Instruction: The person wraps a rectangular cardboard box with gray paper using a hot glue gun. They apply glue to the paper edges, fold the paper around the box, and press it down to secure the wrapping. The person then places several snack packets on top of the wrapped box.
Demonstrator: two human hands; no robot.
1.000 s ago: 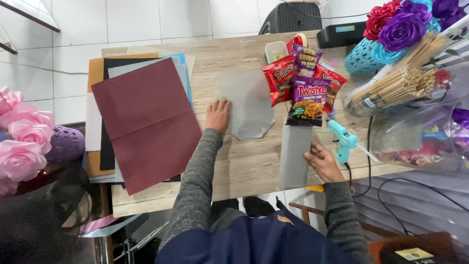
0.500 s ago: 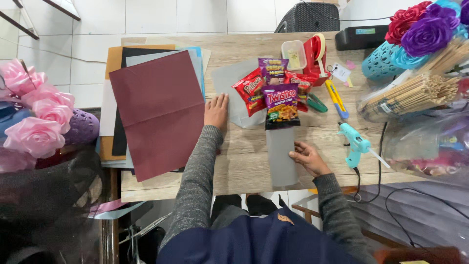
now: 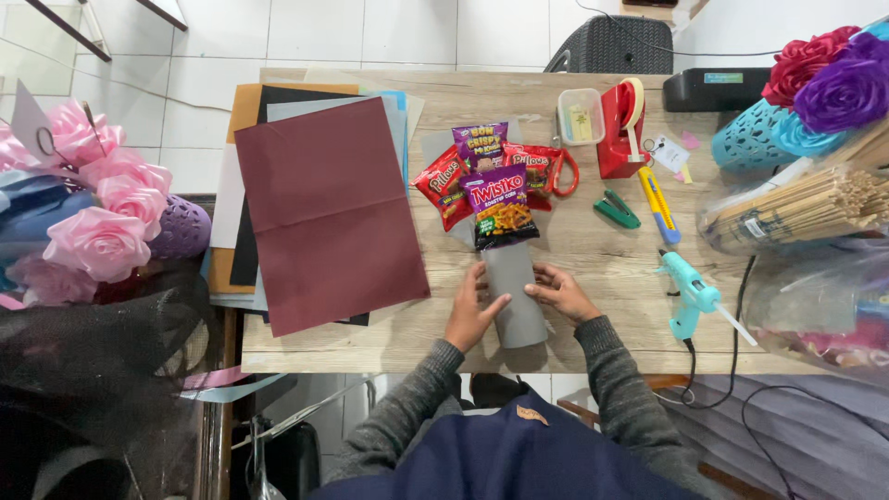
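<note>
**A:** What stage is this? Looks like wrapping to me. The grey sheet (image 3: 512, 292) is curled into a tube near the front edge of the tabletop (image 3: 593, 231), with the snack packs (image 3: 489, 190) fanned out of its top end.

**B:** Agreed. Left hand (image 3: 470, 315) lies flat with fingers together on the tube's left side, right hand (image 3: 561, 292) cups the right side, loosely curled. Neither is really clamped, more pressing it shut.

**A:** So next it probably needs fixing. The glue gun (image 3: 687, 292) sits just to the right.

**B:** Likely. Can't see the seam though, or whether the sticks (image 3: 815, 208) hold the packs. The tube hides whatever's under it.
</note>
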